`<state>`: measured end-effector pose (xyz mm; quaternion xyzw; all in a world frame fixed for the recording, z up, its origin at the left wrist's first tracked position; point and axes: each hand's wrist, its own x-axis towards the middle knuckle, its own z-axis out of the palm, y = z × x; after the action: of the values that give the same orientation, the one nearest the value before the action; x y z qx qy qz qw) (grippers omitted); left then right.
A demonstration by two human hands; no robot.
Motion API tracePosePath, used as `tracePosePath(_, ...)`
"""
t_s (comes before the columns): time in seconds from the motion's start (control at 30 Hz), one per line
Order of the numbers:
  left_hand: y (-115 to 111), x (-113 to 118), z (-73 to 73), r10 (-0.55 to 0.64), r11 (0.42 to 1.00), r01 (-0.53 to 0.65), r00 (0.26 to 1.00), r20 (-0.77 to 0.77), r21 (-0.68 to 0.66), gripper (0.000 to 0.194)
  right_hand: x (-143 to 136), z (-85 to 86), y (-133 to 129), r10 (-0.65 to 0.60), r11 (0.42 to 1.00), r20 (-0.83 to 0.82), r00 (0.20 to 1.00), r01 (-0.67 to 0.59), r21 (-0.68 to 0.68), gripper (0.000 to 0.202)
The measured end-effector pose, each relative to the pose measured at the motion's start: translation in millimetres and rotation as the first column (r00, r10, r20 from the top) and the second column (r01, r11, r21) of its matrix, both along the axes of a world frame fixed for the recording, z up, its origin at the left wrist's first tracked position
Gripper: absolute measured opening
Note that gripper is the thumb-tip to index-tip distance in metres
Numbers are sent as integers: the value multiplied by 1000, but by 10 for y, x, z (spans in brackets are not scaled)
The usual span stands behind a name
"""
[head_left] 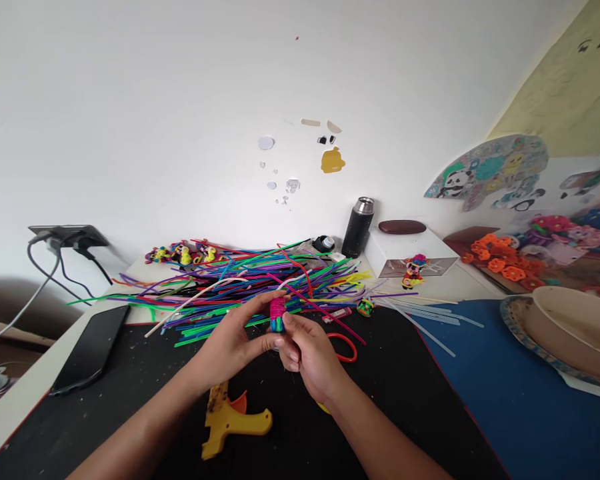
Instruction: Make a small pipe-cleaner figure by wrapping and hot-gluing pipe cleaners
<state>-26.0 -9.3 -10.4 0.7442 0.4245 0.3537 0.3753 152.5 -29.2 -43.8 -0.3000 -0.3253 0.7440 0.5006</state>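
Both hands meet over the black mat, holding a small coiled pipe-cleaner piece [277, 309], magenta above with blue and green at its lower end. My left hand [233, 340] grips it between thumb and fingers from the left side. From the right, my right hand [310, 350] pinches its lower part, the other fingers curled in. Just behind them spreads a heap of multicoloured pipe cleaners [205, 297]. A yellow glue gun [235, 421] with an orange trigger lies below the left hand. Beside the right hand shows a red scissor handle [347, 348], partly hidden.
A black phone [91, 350] lies at the left. Small pipe-cleaner figures [183, 253] sit behind the heap; another figure [414, 270] stands before a white box [387, 250]. A black flask [359, 228] is by the wall. A large bowl [575, 327] stands on the right.
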Motion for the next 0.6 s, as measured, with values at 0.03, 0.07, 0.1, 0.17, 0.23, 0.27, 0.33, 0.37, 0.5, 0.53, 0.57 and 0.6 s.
tracePosePath(0.03,2,-3,1,-8,1000,8,1000,-9,1,68,-1,-1,0,-3,1000,-4,1000,3,-3,61)
tracePosePath(0.07,4,-4,4,-14,1000,14,1000,-17,1,69,-2,-2,0,-3,1000,-7,1000,3,-5,62)
tracePosePath(0.1,4,-3,10,-18,1000,18,1000,-21,-2,68,-3,-3,-2,0,1000,-8,1000,-1,-5,61)
tracePosePath(0.17,4,3,23,-19,1000,19,1000,-12,-12,62,-2,-5,-6,6,1000,-4,1000,-6,-3,60)
tracePosePath(0.23,2,8,32,-26,999,26,1000,11,-30,59,0,-7,-10,11,1000,4,1000,-11,1,58)
tracePosePath(0.27,2,8,34,-29,999,30,999,24,-40,58,1,-8,-12,13,1000,8,1000,-13,2,58)
tracePosePath(0.33,1,2,29,-29,998,33,998,63,-59,57,4,-10,-13,14,1000,11,1000,-14,4,58)
tracePosePath(0.37,2,-4,25,-27,997,33,996,87,-68,57,5,-10,-12,11,1000,9,1000,-11,5,58)
tracePosePath(0.5,11,-26,0,-17,997,27,991,130,-77,58,9,-4,-9,-9,1000,8,1000,9,28,59)
tracePosePath(0.53,12,-29,-6,-8,997,16,993,115,-70,58,8,-1,-11,-10,999,12,1000,9,39,58)
tracePosePath(0.57,12,-30,-11,4,998,2,996,94,-58,58,7,2,-13,-7,999,18,1000,6,48,57)
tracePosePath(0.6,11,-29,-16,16,999,-13,997,71,-44,58,5,5,-15,-1,999,27,1000,0,54,56)
